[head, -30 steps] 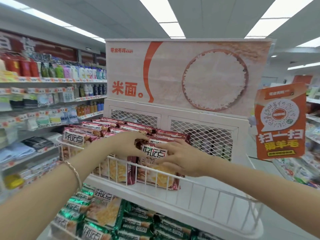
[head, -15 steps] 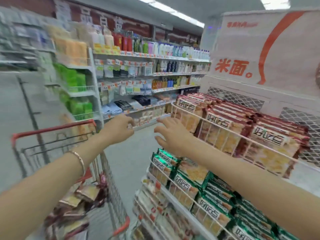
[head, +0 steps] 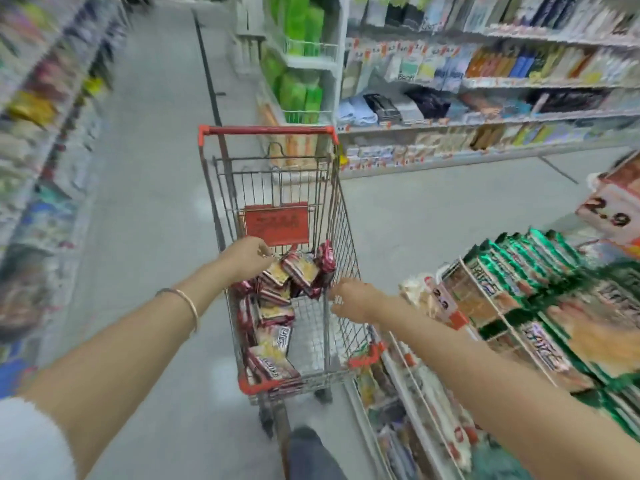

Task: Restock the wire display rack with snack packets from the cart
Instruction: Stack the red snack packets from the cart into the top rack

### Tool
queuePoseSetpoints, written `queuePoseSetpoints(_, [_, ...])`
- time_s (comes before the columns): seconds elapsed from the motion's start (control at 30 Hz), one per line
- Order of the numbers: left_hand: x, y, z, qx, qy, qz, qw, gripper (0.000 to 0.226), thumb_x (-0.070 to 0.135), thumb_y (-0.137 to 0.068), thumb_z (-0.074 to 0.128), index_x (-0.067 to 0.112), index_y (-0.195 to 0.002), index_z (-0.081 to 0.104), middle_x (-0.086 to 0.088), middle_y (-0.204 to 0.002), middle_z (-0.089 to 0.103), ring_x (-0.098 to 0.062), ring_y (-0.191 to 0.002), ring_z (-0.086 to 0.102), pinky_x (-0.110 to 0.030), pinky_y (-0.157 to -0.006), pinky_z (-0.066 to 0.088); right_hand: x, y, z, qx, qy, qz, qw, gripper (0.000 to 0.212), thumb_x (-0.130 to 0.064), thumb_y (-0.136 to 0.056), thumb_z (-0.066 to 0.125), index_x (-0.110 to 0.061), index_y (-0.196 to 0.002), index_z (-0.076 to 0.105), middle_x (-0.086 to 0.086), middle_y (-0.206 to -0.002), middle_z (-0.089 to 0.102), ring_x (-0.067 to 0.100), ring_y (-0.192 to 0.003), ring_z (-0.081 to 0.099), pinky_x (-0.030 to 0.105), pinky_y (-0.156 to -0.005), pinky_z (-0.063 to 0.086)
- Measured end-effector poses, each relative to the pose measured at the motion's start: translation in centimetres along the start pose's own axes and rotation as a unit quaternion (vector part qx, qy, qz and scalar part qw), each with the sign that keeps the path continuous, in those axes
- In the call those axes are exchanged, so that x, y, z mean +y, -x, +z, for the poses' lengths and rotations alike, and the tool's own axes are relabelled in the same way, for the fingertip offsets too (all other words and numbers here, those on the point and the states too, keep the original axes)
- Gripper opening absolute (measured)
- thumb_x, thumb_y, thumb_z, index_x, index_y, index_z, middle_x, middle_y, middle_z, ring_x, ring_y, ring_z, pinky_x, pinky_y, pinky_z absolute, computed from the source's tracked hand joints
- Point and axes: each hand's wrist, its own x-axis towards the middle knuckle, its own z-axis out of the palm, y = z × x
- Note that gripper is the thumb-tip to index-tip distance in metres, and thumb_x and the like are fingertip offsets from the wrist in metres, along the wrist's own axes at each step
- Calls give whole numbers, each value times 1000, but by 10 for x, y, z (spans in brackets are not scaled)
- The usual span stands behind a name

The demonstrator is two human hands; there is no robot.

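Red-wrapped snack packets (head: 277, 306) fill the wire cart (head: 341, 237) as both hands reach in.

Left hand (head: 244, 256), fingers curled loosely, hovers over the heap's far end; whether it grips a packet I cannot tell. Right hand (head: 353, 299) sits at the cart's right rim, fingers spread, holding nothing. Packets lie jumbled along the basket's left side, tilted every way, the pile running lengthwise toward the red handle (head: 266, 129). Grey floor (head: 145, 202) stretches down a blurred aisle between stocked shelves (head: 485, 84). Just right of the cart stands the wire display rack (head: 485, 306) with green packets (head: 540, 271) in slanted rows and price tags (head: 609, 216).
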Motion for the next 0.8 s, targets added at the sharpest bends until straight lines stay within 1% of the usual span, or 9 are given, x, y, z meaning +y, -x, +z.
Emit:
queuePoseSetpoints(0.13, [-43,-29,15,-27,14,-54,998,22,17,-93,60,13,-114,66,-5,-122,64,-18,-103,57,-29,-88,44,9,-55,31,-79,-39,2,996,40,-28,-101,49,-9,-135,56,12,-141,54,31,-126,52,40,-104,43])
queuePoseSetpoints(0.27, [-62,-74,30,-47,17,-89,995,23,15,-95,57,12,-116,66,-6,-124,63,-17,-105,56,-34,-97,47,30,-111,45,-124,-130,23,983,42,-24,-102,48,-6,-139,53,12,-148,49,28,-135,46,40,-113,36])
queuePoseSetpoints(0.33, [-66,-99,39,-59,25,-114,991,23,15,-96,56,12,-116,67,-6,-126,63,-19,-110,58,-36,-102,47,43,-142,48,-129,-226,63,964,44,-26,-104,47,-4,-142,50,12,-149,47,28,-136,45,38,-112,34])
queuePoseSetpoints(0.43, [-69,-132,54,-67,69,-156,983,20,14,-96,56,11,-113,67,-3,-117,64,-19,-103,59,-34,-96,48,61,-194,58,-92,-444,182,872,39,-21,-101,54,-3,-135,55,13,-137,56,25,-117,54,37,-100,44])
queuePoseSetpoints(0.53, [-76,-160,65,-69,142,-200,967,17,15,-97,57,12,-112,64,0,-107,63,-19,-98,60,-36,-87,50,74,-238,69,-88,-633,322,699,14,-12,-97,58,-4,-108,60,15,-119,57,26,-103,52,39,-89,49])
queuePoseSetpoints(0.57, [-81,-168,67,-69,173,-216,958,19,14,-97,57,11,-114,64,-1,-105,65,-21,-96,61,-41,-87,51,78,-253,74,-93,-657,343,666,8,-12,-97,58,-5,-100,59,15,-117,56,27,-104,52,41,-91,50])
queuePoseSetpoints(0.63, [-92,-183,71,-54,234,-260,935,22,13,-98,56,8,-118,64,-8,-101,67,-28,-89,61,-47,-89,52,79,-279,81,-93,-676,369,631,7,-13,-98,58,-6,-99,59,15,-125,56,30,-115,51,45,-103,45])
queuePoseSetpoints(0.73, [-105,-201,79,-38,274,-300,913,18,13,-99,55,10,-114,64,-9,-107,67,-28,-98,67,-41,-88,54,75,-316,96,-114,-692,391,596,43,-27,-99,60,-6,-136,51,14,-152,42,34,-138,38,50,-113,32])
queuePoseSetpoints(0.8, [-109,-211,85,-33,305,-320,897,15,13,-99,56,11,-112,64,-9,-108,66,-22,-100,65,-31,-84,54,73,-340,115,-123,-687,405,590,53,-38,-97,61,-10,-140,48,12,-148,45,35,-133,44,51,-108,42])
